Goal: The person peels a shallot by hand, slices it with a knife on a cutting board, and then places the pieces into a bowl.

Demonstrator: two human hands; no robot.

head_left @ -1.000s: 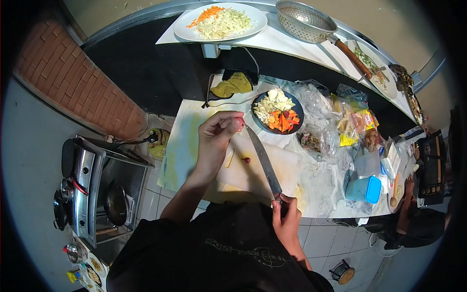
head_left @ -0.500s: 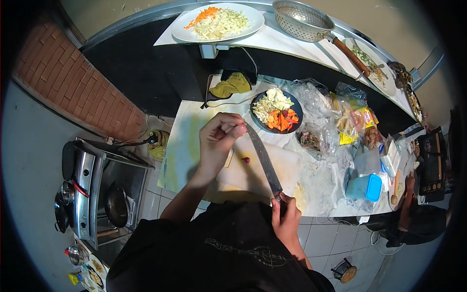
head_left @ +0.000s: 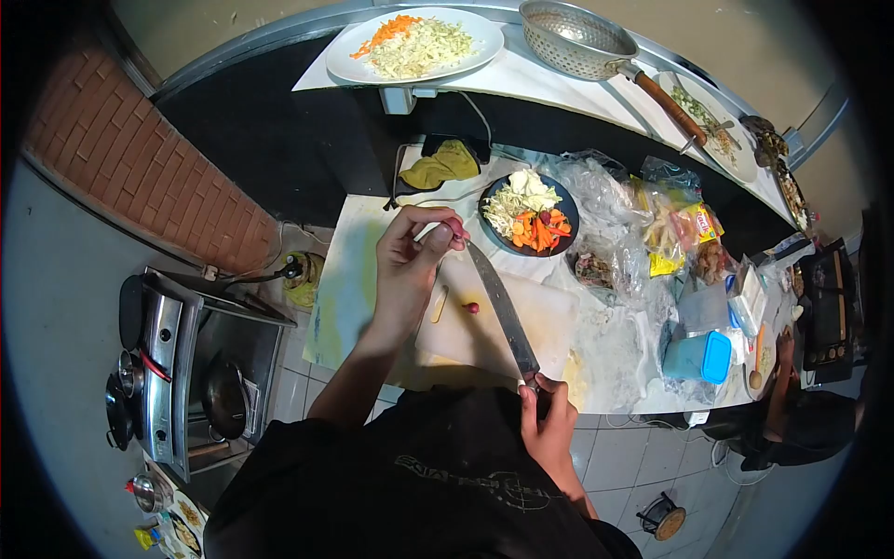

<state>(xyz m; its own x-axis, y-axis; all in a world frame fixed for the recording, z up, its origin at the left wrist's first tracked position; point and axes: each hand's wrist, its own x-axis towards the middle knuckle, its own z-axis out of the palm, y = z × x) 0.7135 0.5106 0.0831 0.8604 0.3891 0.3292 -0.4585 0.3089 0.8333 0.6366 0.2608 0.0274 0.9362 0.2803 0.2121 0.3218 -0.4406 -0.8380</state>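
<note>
My left hand [head_left: 405, 270] pinches a small reddish-pink shallot [head_left: 454, 232] between thumb and fingers, above the cutting board. My right hand [head_left: 549, 424] is wrapped round the handle of a large kitchen knife [head_left: 503, 307], near the board's front edge. The long blade slants up and leftward, its tip right at the shallot. Below them lies the white cutting board [head_left: 535, 317], bearing another small shallot [head_left: 472, 307]. A dark plate [head_left: 489, 238] just behind the board holds sliced carrots, cabbage and pale shreds.
Plastic bags [head_left: 605, 200] of food and a blue-lidded container [head_left: 698, 358] crowd the right side. On the raised shelf stand a white plate [head_left: 349, 65] of shredded vegetables and a metal strainer [head_left: 577, 37]. A stove [head_left: 163, 373] is at left; another person's arm [head_left: 778, 382] shows at right.
My left hand has turned and its fingers have shifted, so more of the shallot shows at the fingertips. The knife and right hand have barely moved.
</note>
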